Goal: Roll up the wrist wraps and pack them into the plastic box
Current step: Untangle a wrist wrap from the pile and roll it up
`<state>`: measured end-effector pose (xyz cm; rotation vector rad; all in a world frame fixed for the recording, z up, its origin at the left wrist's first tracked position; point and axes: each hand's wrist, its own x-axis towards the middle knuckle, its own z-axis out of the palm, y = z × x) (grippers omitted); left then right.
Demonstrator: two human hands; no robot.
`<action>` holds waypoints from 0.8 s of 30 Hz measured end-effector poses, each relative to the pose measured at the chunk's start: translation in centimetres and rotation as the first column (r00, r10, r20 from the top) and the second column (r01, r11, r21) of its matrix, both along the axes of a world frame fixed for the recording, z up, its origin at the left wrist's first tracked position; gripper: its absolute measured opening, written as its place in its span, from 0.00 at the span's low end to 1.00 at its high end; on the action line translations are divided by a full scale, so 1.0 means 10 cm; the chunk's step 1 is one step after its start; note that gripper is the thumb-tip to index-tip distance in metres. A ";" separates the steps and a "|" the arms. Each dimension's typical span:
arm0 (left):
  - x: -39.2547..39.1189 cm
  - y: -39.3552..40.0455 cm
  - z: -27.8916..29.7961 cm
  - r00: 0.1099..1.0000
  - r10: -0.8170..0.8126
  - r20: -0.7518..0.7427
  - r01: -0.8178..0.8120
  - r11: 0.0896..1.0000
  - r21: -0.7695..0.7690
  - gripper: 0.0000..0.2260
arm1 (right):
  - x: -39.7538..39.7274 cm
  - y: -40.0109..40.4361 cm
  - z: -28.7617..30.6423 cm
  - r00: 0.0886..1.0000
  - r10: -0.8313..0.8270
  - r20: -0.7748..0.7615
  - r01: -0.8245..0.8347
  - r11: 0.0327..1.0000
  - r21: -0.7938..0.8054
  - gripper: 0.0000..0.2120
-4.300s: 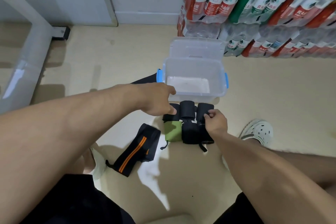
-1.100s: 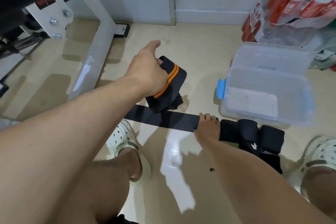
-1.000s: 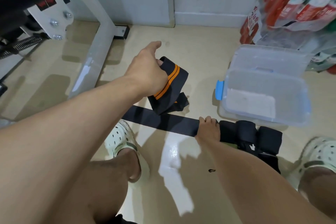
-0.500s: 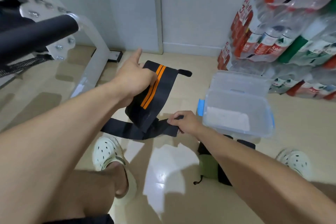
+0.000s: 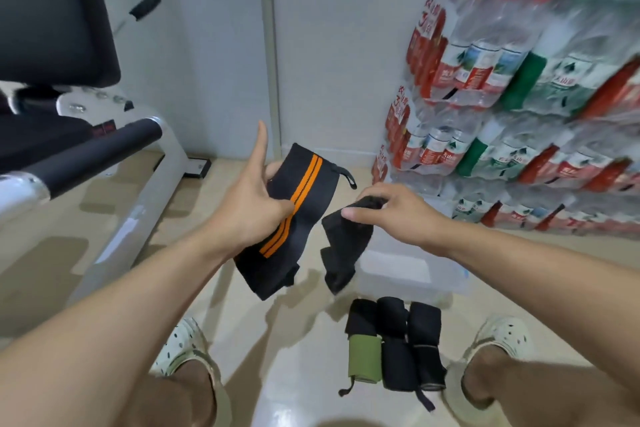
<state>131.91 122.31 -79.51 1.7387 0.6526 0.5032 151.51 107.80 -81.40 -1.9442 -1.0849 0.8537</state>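
My left hand (image 5: 254, 208) holds a black wrist wrap with two orange stripes (image 5: 298, 215) up in the air, thumb pressed on its face and index finger pointing up. My right hand (image 5: 391, 210) pinches the end of a plain black wrap (image 5: 343, 250), which hangs down crumpled beside the striped one. Below my right forearm the clear plastic box (image 5: 412, 276) stands on the floor, partly hidden. Several rolled wraps (image 5: 394, 340), black and one olive green, lie in a tight group in front of the box between my feet.
A stack of shrink-wrapped water bottle packs (image 5: 512, 104) fills the right side against the wall. A white gym machine frame with a black padded bar (image 5: 93, 156) stands on the left. My two feet in white perforated clogs (image 5: 183, 347) rest on the beige floor.
Both hands have risen from the floor, lifting the striped wrap and the black strap into the air. The view has tilted up, and the strap has left the floor.
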 end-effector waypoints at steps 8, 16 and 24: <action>0.13 -0.23 0.00 0.988 -0.136 -0.069 0.144 0.983 0.116 0.53 | -0.13 -0.07 -0.03 0.714 -0.188 -0.675 0.253 0.967 -0.001 0.14; 0.24 -0.26 -0.09 0.978 -0.151 -0.144 0.169 0.978 0.119 0.52 | -0.16 -0.01 -0.05 0.737 -0.219 -0.639 0.341 0.937 0.072 0.12; 0.12 -0.01 -0.30 0.795 -0.420 -0.437 0.339 0.906 -0.254 0.14 | 0.04 -0.06 0.09 0.607 -0.338 -0.719 0.616 0.772 0.158 0.06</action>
